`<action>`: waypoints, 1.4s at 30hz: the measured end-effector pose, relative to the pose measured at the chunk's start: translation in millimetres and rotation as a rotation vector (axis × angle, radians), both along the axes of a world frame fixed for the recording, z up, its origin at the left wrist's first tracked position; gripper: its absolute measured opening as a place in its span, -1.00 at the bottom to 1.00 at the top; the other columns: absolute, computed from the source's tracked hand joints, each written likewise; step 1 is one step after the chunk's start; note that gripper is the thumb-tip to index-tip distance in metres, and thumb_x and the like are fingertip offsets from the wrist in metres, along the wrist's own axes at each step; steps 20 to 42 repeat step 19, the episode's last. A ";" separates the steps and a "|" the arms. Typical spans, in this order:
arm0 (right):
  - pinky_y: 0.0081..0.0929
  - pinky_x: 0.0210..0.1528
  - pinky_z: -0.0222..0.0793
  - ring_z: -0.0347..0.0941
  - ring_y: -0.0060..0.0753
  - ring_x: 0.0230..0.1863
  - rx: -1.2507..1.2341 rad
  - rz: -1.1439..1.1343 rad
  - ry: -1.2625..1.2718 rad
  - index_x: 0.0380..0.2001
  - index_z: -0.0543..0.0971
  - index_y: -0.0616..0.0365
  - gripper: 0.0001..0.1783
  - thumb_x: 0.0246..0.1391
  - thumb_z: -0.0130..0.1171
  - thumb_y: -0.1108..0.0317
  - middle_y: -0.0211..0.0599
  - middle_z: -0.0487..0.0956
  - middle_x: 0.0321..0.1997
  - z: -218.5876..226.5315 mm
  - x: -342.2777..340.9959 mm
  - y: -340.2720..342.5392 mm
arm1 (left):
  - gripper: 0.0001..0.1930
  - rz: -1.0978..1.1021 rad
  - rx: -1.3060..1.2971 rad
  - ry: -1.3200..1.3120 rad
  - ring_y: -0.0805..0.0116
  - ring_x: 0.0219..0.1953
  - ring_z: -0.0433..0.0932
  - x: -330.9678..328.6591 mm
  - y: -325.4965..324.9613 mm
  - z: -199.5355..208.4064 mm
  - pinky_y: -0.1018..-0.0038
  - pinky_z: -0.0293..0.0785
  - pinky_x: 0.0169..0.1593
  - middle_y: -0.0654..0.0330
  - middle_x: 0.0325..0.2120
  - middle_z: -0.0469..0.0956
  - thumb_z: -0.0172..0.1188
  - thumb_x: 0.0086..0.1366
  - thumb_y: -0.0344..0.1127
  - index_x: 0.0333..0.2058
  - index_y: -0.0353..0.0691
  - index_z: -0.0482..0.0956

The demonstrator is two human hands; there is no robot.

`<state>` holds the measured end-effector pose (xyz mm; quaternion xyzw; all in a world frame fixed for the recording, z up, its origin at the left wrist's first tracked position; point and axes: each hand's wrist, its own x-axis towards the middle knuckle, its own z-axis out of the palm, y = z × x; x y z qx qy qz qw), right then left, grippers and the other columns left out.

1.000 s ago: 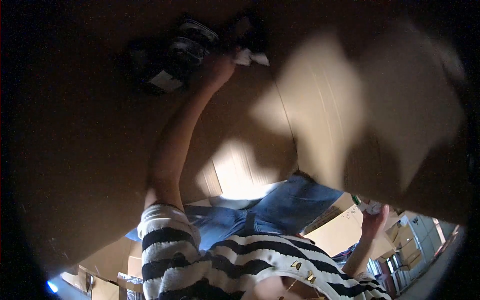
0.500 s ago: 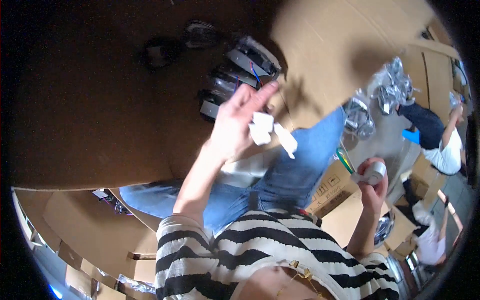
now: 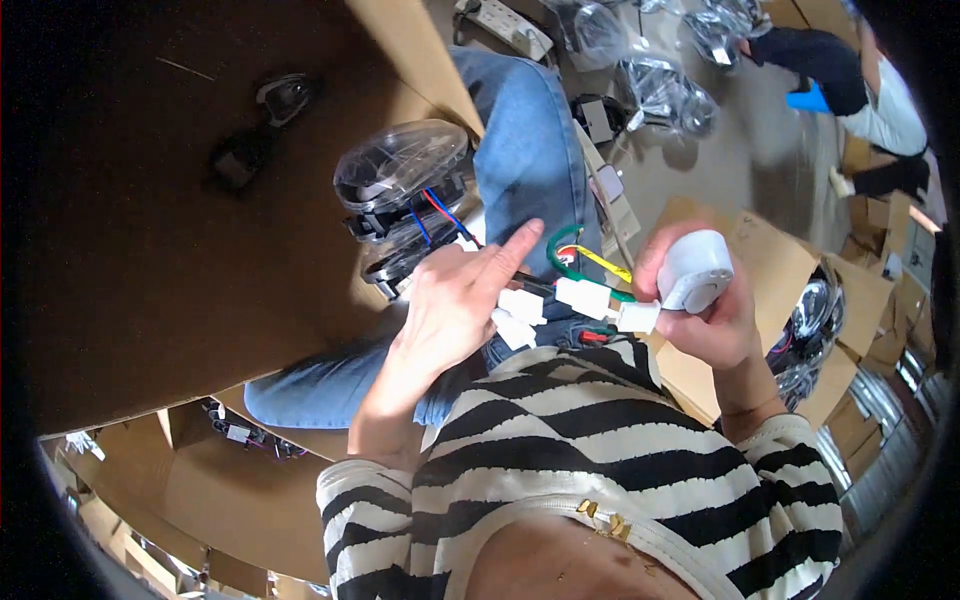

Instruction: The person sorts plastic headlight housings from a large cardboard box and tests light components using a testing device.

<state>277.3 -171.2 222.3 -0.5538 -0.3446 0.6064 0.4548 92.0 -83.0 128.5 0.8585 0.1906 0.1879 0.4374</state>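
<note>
My left hand (image 3: 447, 305) is closed round a bunch of wires with white plug connectors (image 3: 518, 318), its index finger stretched out. My right hand (image 3: 715, 310) grips a white cylindrical part (image 3: 697, 272) with a rounded face. Beside its fingers is a small white plug (image 3: 638, 317), close to another white connector (image 3: 582, 297); whether they are joined, I cannot tell. A green and a yellow wire loop (image 3: 600, 262) lies between the hands. Just beyond my left hand, clear-covered lamp units (image 3: 405, 165) with black bases and red and blue wires rest in a large cardboard box (image 3: 130, 250).
Two dark parts (image 3: 285, 97) lie deeper in the box. Plastic-wrapped lamps (image 3: 665, 95) and a white power strip (image 3: 505, 25) are on the floor. At right stands an open carton (image 3: 745, 245) near more wrapped lamps (image 3: 812, 310). Another person (image 3: 885, 110) sits at the far right.
My right hand has come inward with the white cylindrical part, up beside the connectors. The left hand has lowered slightly, still with its connectors. The view has shifted, showing more floor at right.
</note>
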 end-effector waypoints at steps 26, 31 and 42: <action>-0.64 -0.38 0.13 0.22 -0.56 -0.44 -0.158 -0.111 -0.105 -0.39 0.26 0.21 -0.65 -0.43 -0.07 0.52 -0.32 0.31 -0.47 1.4 -4.6 -22.2 | -0.40 -0.009 -0.015 0.097 0.35 -0.70 0.30 -0.5 -12.5 7.0 0.51 0.22 -0.58 0.23 -0.65 0.40 0.11 -0.31 -0.40 -0.12 -0.17 0.29; -0.64 -0.38 0.13 0.22 -0.56 -0.44 -0.158 -0.111 -0.105 -0.39 0.26 0.21 -0.65 -0.43 -0.07 0.52 -0.32 0.31 -0.47 1.4 -4.6 -22.2 | -0.40 -0.009 -0.015 0.097 0.35 -0.70 0.30 -0.5 -12.5 7.0 0.51 0.22 -0.58 0.23 -0.65 0.40 0.11 -0.31 -0.40 -0.12 -0.17 0.29; -0.64 -0.38 0.13 0.22 -0.56 -0.44 -0.158 -0.111 -0.105 -0.39 0.26 0.21 -0.65 -0.43 -0.07 0.52 -0.32 0.31 -0.47 1.4 -4.6 -22.2 | -0.40 -0.009 -0.015 0.097 0.35 -0.70 0.30 -0.5 -12.5 7.0 0.51 0.22 -0.58 0.23 -0.65 0.40 0.11 -0.31 -0.40 -0.12 -0.17 0.29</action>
